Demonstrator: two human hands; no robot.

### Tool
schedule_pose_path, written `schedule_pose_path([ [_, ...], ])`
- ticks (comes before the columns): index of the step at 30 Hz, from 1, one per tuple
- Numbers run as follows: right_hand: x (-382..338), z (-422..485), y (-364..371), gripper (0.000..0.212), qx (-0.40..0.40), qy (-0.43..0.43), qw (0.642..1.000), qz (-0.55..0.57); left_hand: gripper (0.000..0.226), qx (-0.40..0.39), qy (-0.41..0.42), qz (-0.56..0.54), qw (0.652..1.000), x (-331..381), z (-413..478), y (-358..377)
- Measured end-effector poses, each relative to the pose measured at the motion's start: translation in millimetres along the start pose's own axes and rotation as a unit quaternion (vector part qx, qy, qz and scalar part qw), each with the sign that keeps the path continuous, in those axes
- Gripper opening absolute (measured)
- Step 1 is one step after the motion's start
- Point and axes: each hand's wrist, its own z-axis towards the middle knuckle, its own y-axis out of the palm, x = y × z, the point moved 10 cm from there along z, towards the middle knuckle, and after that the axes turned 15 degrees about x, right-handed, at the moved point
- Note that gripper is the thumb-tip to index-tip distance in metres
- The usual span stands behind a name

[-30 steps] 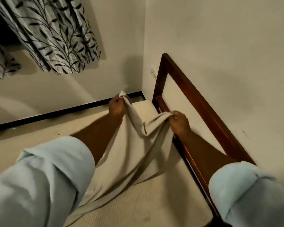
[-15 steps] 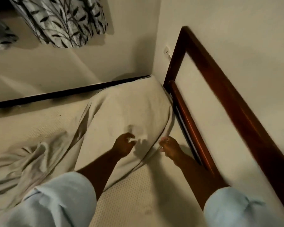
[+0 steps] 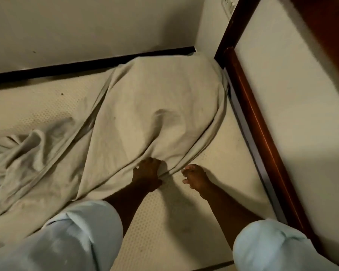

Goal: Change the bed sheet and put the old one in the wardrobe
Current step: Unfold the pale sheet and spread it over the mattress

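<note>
I see my left hand (image 3: 147, 173) clenched on a fold of the limp, creased beige sheet (image 3: 155, 104) draped over the corner of the dimpled mattress (image 3: 184, 222), while my right hand (image 3: 195, 178) curls beside the hem, grip unclear, against the glossy wooden headboard (image 3: 262, 133).

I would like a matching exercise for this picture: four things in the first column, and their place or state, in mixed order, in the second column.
Column one:
1. sheet
2. mattress
3. bed frame
4. left hand

Column two:
A. reddish-brown wood, along the right side
B. grips bunched cloth
C. beige, wrinkled, over the far corner
D. cream, dotted, partly bare

Pairs: 1-C, 2-D, 3-A, 4-B.
</note>
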Motion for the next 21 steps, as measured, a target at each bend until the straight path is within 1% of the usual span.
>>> schedule_pose_path([
  [2,20.0,0.7,11.2,0.021,-0.011,0.031,0.999,0.023,0.035,0.095,0.031,0.016,0.995,0.7,5.0,-2.7],
  [3,27.4,0.8,14.4,0.023,-0.013,0.040,0.999,0.032,0.027,0.139,0.040,0.009,0.989,0.4,6.4,-7.0],
  [4,33.2,2.9,16.1,0.022,-0.010,0.044,0.998,0.038,0.027,0.178,0.038,-0.022,0.983,-1.7,8.6,-14.5],
  [5,38.3,3.9,17.8,0.019,0.000,0.046,0.998,0.045,0.029,0.205,0.012,-0.086,0.975,-9.7,10.5,-22.0],
  [6,38.8,5.5,16.4,0.015,0.016,0.043,0.998,0.053,0.028,0.224,-0.031,-0.164,0.960,-19.7,13.5,-31.7],
  [8,33.6,5.2,20.1,0.008,0.045,0.021,0.997,0.062,0.022,0.249,-0.131,-0.280,0.918,-48.9,17.7,-52.2],
  [9,28.3,5.7,24.1,0.007,0.054,0.006,0.997,0.062,0.021,0.269,-0.171,-0.310,0.896,-63.1,20.4,-63.6],
  [10,21.2,4.4,32.5,0.010,0.059,-0.008,0.996,0.060,0.020,0.288,-0.201,-0.319,0.880,-79.9,22.8,-75.8],
  [12,5.3,3.1,50.2,0.019,0.063,-0.026,0.997,0.047,0.021,0.314,-0.233,-0.300,0.870,-107.1,30.4,-92.8],
  [15,-12.6,2.9,77.5,0.030,0.057,-0.019,0.997,0.048,0.018,0.323,-0.238,-0.237,0.885,-132.1,36.7,-103.3],
  [17,-13.9,5.4,91.8,0.026,0.045,0.000,0.998,0.046,0.015,0.337,-0.243,-0.194,0.889,-140.6,30.6,-105.5],
  [18,-14.1,6.9,94.8,0.022,0.044,0.005,0.998,0.049,0.014,0.348,-0.248,-0.186,0.885,-142.6,25.1,-105.5],
  [19,-15.2,7.2,95.7,0.017,0.045,0.013,0.997,0.069,0.015,0.355,-0.257,-0.193,0.878,-143.8,19.1,-104.6],
  [21,-23.6,0.7,87.5,0.013,0.057,0.046,0.986,0.151,0.018,0.351,-0.295,-0.245,0.855,-148.4,9.4,-95.1],
])
